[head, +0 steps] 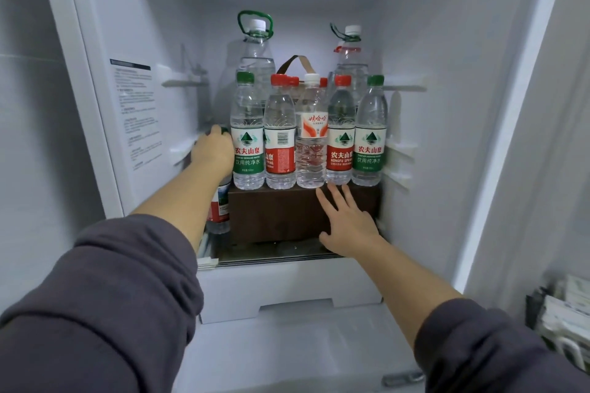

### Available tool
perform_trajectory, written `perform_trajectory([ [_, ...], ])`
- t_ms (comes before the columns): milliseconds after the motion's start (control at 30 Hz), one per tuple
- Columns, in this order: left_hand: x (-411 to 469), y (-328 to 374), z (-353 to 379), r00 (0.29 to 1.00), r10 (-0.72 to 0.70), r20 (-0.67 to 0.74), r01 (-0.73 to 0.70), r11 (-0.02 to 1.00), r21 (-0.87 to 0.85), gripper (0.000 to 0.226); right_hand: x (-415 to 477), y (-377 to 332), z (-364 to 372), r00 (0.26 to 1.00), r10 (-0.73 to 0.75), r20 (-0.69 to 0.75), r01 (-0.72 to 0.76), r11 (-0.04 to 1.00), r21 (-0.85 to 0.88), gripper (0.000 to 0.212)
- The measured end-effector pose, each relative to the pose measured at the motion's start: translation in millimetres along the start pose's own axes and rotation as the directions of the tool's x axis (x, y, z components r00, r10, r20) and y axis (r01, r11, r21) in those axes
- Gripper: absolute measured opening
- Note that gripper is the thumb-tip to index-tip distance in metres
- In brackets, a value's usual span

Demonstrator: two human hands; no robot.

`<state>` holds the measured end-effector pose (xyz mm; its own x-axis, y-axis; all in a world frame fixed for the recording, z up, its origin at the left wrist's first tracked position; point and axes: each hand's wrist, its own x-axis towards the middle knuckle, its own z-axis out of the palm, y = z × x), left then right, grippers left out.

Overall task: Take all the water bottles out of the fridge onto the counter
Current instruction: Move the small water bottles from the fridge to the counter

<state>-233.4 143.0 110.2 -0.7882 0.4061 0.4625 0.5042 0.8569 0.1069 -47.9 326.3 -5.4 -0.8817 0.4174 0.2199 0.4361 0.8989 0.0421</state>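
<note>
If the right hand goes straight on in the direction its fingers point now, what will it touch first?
Most likely the red-labelled bottle, second from the right on the brown box, just beyond the fingertips of the right hand. Depth is unclear: the white-capped bottle beside it could come first.

There are at least eight small water bottles [247, 137], two large handled jugs [256, 54] and one brown box [287, 210].

Front row: five capped bottles [309, 143], upright, shoulder to shoulder atop a box [287, 210].
Behind: two big handled jugs [255, 54].
Low left: red-label bottle [219, 214], half hidden.
</note>
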Motion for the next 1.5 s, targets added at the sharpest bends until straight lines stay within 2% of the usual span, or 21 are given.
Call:
perform_trajectory([
  [100,-7,-3,-7,0.998,0.027,-0.051,-0.024,0.997,0.067,0.041,-1,0,-1,1.000,-0.003,-0.001,0.003,1.000,0.005,0.090],
  [267,-29,-4,-24,0.998,0.036,0.059,-0.045,0.986,0.163,0.050,-2,0,-5,1.000,-0.008,0.015,0.008,1.000,0.002,0.091],
  [433,-55,-8,-37,0.993,0.120,0.011,-0.118,0.954,0.274,0.035,-5,-3,-10,1.000,-0.002,0.030,0.002,1.000,-0.002,0.091],
  [533,-63,-6,-58,0.984,0.176,-0.006,-0.167,0.944,0.285,0.036,-5,-4,-11,1.000,0.003,0.029,-0.003,1.000,0.000,0.091],
  [633,-64,-1,-79,0.965,0.261,0.008,-0.256,0.939,0.230,0.040,-5,-4,-12,1.000,-0.004,0.026,0.004,1.000,0.005,0.090],
  [767,-59,4,-68,0.932,0.360,0.032,-0.362,0.930,0.070,0.018,-7,-4,-16,0.999,-0.009,0.037,0.009,1.000,0.004,0.089],
  [900,-50,15,-42,0.920,0.383,0.085,-0.380,0.923,-0.054,0.011,-6,-4,-16,1.000,-0.009,0.023,0.008,1.000,0.019,0.087],
  [1033,-41,20,-32,0.923,0.378,0.076,-0.350,0.904,-0.246,0.009,-5,-5,-14,1.000,-0.006,0.011,0.006,0.999,0.035,0.088],
  [1133,-47,15,-21,0.950,0.309,-0.035,-0.292,0.846,-0.446,0.026,-4,-6,-12,1.000,-0.003,0.005,0.003,0.997,0.078,0.087],
  [1233,-67,1,-1,0.982,0.170,-0.086,-0.188,0.781,-0.596,0.040,-2,-7,-11,1.000,0.005,0.007,-0.005,0.991,0.133,0.087],
  [1300,-79,-14,20,0.994,0.090,-0.057,-0.106,0.856,-0.506,0.040,-2,-15,-11,1.000,0.016,-0.020,-0.011,0.977,0.211,0.085],
  [1333,-87,-21,30,0.995,0.099,-0.001,-0.089,0.899,-0.430,0.043,-4,-22,-9,0.998,0.026,-0.061,-0.008,0.964,0.266,0.082],
  [1433,-104,-36,50,0.963,0.181,0.202,-0.126,0.958,-0.257,0.076,-6,-56,-4,0.974,0.083,-0.213,0.024,0.890,0.455,0.068],
  [1500,-107,-37,52,0.959,0.197,0.206,-0.164,0.972,-0.169,0.084,-2,-77,0,0.991,0.081,-0.104,0.005,0.766,0.643,0.070],
])
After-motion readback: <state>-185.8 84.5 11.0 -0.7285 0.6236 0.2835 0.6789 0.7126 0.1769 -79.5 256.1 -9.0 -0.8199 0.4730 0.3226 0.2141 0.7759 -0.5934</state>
